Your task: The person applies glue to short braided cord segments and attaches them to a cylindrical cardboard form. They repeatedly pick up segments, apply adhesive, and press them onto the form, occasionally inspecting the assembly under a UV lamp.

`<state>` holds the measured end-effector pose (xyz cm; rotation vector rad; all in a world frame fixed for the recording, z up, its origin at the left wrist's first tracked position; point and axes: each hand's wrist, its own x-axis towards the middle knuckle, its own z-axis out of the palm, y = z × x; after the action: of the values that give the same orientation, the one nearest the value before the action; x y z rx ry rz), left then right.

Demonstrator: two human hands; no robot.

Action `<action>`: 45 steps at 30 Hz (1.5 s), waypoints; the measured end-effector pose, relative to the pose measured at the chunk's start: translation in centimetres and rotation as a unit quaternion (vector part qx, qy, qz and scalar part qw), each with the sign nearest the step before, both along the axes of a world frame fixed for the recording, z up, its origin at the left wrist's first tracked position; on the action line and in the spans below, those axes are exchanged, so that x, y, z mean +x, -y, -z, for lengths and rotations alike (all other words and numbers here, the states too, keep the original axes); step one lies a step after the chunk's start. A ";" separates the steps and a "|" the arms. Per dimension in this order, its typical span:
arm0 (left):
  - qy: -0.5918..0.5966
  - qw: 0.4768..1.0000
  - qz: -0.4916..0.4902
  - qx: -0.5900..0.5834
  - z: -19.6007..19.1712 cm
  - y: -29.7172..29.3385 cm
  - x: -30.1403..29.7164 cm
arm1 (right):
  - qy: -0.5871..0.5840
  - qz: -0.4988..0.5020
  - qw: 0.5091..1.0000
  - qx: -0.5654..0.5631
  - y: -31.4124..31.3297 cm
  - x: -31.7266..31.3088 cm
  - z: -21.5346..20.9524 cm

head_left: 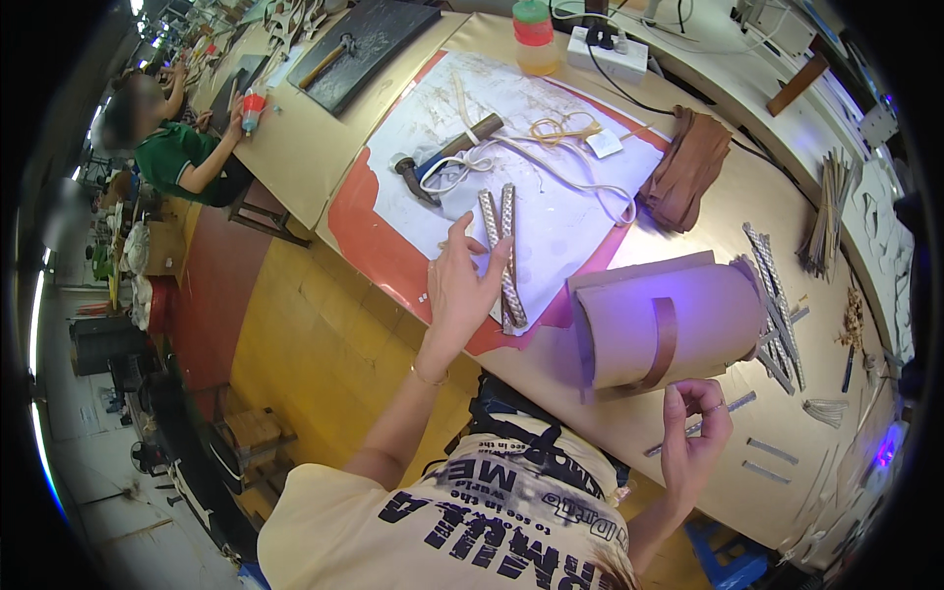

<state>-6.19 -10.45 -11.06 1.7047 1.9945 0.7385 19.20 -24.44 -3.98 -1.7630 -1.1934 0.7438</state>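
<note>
My left hand (464,285) is open over the white sheet, thumb and forefinger spread. Its thumb lies at, and seems to touch, a pair of shiny braided strips (507,211) lying side by side. My right hand (696,433) is closed in a pinch at the near side of a cardboard-like roll (629,329); anything between its fingertips is too small to make out. A brown strap (666,339) goes around the roll. One thin grey strip (739,402) runs behind my right hand.
A hammer (447,157), white cord (590,187) and folded brown material (685,169) lie beyond. More braided strips (777,305) are right of the roll. A red-and-green bottle (534,37) stands by a power strip (607,57). Another person (182,147) works at the far left.
</note>
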 end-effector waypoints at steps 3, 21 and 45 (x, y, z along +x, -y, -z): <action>-0.019 0.999 0.036 -0.016 0.7 -0.5 0.3 | -0.012 -0.011 1.000 -0.007 -0.6 -0.9 -0.5; 0.429 0.856 0.279 0.073 -9.0 -1.9 5.1 | -0.315 -0.173 0.932 0.044 -15.8 -3.7 -7.7; 0.517 0.833 0.197 -0.007 -7.6 -4.6 2.4 | -0.306 -0.304 0.900 -0.058 -22.3 -5.7 -5.4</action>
<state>-3.80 -5.84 -3.50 1.1872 0.8602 1.1400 13.47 -2.16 1.42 -1.0738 -1.2560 1.6243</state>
